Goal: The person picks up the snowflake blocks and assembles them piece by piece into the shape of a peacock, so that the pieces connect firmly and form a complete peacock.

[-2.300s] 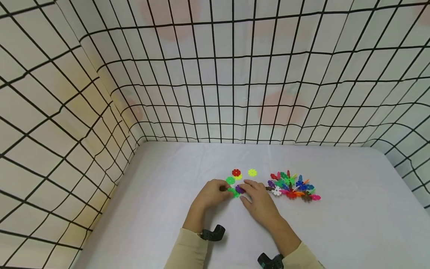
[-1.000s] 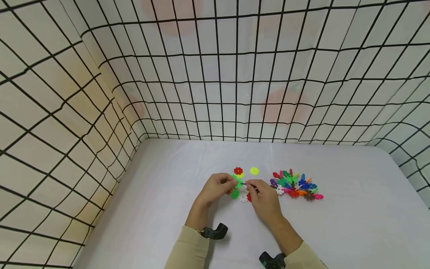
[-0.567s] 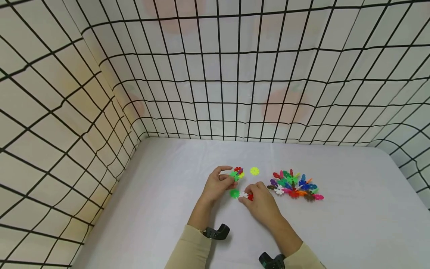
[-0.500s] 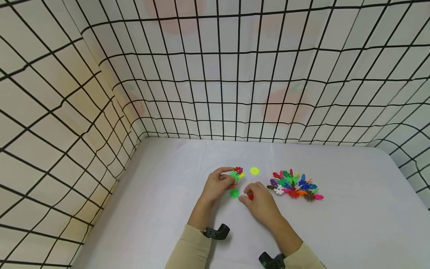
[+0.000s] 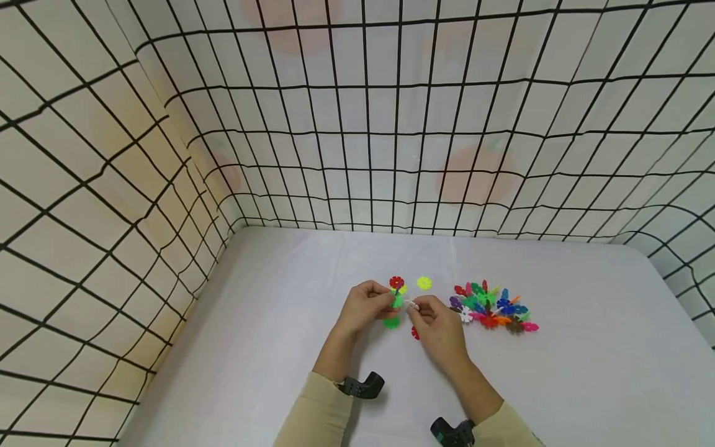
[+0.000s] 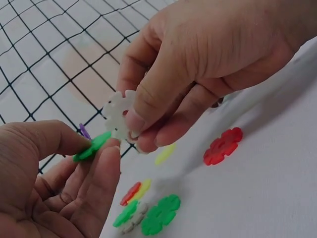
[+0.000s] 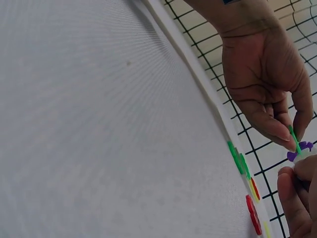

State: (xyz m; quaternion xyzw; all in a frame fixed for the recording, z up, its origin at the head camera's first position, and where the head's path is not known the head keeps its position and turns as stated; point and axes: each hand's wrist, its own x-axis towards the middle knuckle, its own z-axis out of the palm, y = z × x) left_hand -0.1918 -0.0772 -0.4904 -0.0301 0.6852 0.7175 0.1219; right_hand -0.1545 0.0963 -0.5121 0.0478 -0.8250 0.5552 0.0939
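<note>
My left hand point(image 5: 360, 308) pinches a green plastic snowflake disc point(image 6: 94, 148) between thumb and fingertips. A purple disc point(image 6: 84, 130) stands crosswise on the green one, mostly hidden in the left wrist view. Thumb and fingers of my right hand point(image 5: 441, 326) pinch a white notched disc point(image 6: 118, 116), held upright. The white disc's lower edge is right at the green disc's edge in the left wrist view. Both hands are raised over the table. In the right wrist view the purple disc point(image 7: 292, 156) shows between the green and the white pieces.
Loose discs lie around the hands: a green one point(image 5: 391, 323), a red one point(image 6: 223, 146), a yellow one point(image 5: 424, 283), and a red disc point(image 5: 396, 282) overlapping another yellow. A pile of joined colourful discs point(image 5: 491, 307) sits to the right. Black netting point(image 5: 391, 143) borders the white table.
The purple disc went onto the green one between both hands. My right hand then went down to the white disc, took it up and brought it to the left hand's pieces.
</note>
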